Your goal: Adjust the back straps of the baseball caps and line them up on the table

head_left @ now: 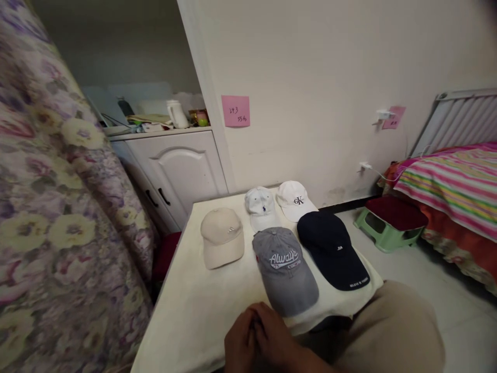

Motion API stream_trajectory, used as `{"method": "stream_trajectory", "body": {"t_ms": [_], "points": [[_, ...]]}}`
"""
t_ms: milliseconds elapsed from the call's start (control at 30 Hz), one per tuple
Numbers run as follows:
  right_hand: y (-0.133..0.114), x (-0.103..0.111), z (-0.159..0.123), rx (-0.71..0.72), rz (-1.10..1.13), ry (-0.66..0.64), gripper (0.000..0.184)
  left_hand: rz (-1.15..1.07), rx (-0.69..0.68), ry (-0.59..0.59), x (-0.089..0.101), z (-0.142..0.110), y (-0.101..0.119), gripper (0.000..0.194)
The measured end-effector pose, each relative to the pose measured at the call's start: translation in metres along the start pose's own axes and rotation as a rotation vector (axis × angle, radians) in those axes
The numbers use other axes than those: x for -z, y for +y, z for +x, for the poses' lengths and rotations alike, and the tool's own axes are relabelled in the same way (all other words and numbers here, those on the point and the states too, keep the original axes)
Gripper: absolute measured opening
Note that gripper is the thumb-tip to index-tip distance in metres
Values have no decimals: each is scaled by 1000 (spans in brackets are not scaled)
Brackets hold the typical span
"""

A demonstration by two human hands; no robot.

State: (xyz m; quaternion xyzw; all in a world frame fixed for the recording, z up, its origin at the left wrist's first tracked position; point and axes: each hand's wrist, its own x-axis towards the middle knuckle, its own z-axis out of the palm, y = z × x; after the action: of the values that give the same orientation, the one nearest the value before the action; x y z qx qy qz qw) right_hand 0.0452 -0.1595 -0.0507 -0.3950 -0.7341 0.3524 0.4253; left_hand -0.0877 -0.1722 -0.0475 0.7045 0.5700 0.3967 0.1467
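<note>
At the near edge of the table my left hand (238,339) and my right hand (274,331) rest together, fingers closed and fingertips touching. Nothing shows between them. Just beyond lies a grey baseball cap (285,269) with "Always" lettering, its brim toward me. A navy cap (332,248) sits to its right, brim pointing near right. The beige cap (222,237) is on the left. Behind the grey one are a pale cap with a small blue logo (261,207) and a white cap with black letters (295,201).
A cream cloth covers the table (182,305), which stands against the wall. Floral curtain (73,207) hangs at left, beside a white cabinet (182,171) with a white jug (177,114) on top. At right are a green stool (382,230) and a bed (462,176).
</note>
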Motion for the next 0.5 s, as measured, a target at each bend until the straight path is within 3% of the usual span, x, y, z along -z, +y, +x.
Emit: {"method": "stream_trajectory", "body": {"t_ms": [200,500], "points": [[11,-1,-3,43,-21,-9,39,66,-109,36,-5,-1,0,27],[9,2,-4,-16,9,-33,38,70,-92,-23,-5,-3,-3,28]]}}
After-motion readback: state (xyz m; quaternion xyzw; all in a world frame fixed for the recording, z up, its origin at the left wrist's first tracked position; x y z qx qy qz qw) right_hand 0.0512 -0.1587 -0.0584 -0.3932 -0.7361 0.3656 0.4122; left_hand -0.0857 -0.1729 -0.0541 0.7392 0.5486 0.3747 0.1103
